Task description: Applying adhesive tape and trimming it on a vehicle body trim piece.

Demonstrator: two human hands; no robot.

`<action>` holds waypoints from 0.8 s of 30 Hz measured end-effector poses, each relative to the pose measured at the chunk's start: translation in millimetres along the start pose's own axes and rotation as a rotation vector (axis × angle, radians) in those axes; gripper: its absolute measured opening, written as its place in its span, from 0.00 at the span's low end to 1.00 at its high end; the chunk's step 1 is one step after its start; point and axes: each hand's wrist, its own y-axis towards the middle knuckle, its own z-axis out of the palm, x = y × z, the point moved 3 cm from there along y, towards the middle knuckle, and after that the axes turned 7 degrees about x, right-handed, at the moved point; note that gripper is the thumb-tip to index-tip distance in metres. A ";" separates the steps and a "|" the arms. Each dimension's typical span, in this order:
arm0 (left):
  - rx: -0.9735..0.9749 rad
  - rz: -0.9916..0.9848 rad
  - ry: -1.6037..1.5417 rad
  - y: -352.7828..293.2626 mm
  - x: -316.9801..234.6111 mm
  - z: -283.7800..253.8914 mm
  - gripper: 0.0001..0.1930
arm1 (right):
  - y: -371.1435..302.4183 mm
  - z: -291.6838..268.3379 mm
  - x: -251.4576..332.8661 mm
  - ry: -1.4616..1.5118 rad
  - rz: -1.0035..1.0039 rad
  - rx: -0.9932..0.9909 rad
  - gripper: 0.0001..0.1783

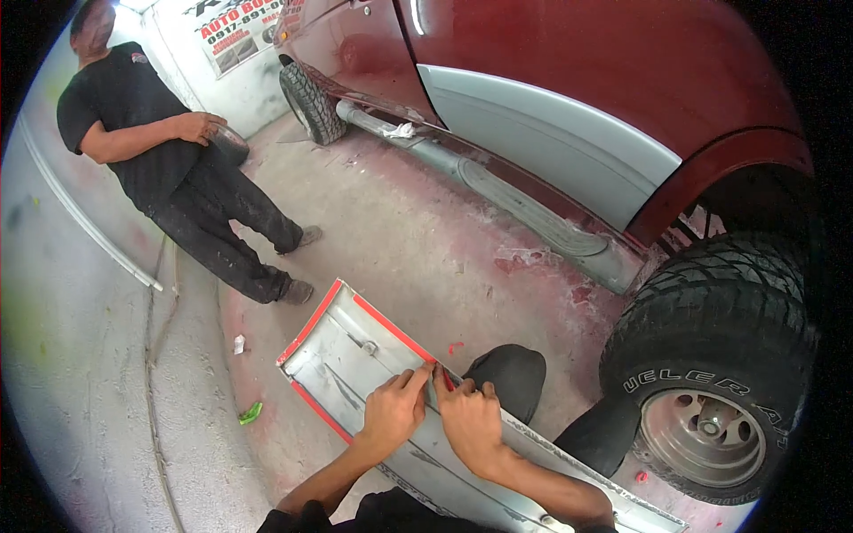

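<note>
A long grey-silver car trim panel (355, 351) lies slantwise before me, its inner face up. Red tape (391, 324) runs along its far end and parts of both long sides. My left hand (395, 404) is closed, its forefinger stretched to the tape on the right-hand edge. Right beside it, my right hand (471, 422) has its fingers curled at the same edge. A bit of red and something dark show by its fingertips; their exact shape is hidden. Both hands nearly touch.
A red car with a grey lower door panel (542, 138) stands on the right, with a side step (498, 191) and large rear tyre (711, 355). At upper left a person (160, 151) in black holds a round dark object (229, 144). A green scrap (251, 413) lies on the floor.
</note>
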 end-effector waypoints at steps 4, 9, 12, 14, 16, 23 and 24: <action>0.017 -0.008 -0.002 0.5 3.1 1.8 0.26 | 4.1 2.2 -2.3 -0.001 -0.009 -0.005 0.29; 0.024 -0.009 0.019 -1.2 4.6 2.0 0.28 | 4.4 9.7 1.0 0.061 0.011 0.007 0.31; 0.046 -0.025 0.027 -2.3 3.3 -1.0 0.27 | 4.1 8.6 1.4 0.075 0.015 0.027 0.32; 0.057 -0.036 0.028 -4.9 3.1 -3.0 0.27 | 3.9 8.3 1.9 0.071 0.014 0.032 0.32; 0.067 -0.045 0.035 -6.8 3.8 -3.3 0.26 | 2.6 8.8 1.0 0.071 0.014 0.032 0.32; -0.115 -0.077 -0.145 -4.9 8.2 -14.7 0.19 | 0.7 1.5 0.8 0.049 -0.012 0.018 0.32; -0.220 -0.060 -0.216 0.0 6.4 -16.9 0.17 | -0.2 2.9 0.5 0.041 -0.015 0.020 0.32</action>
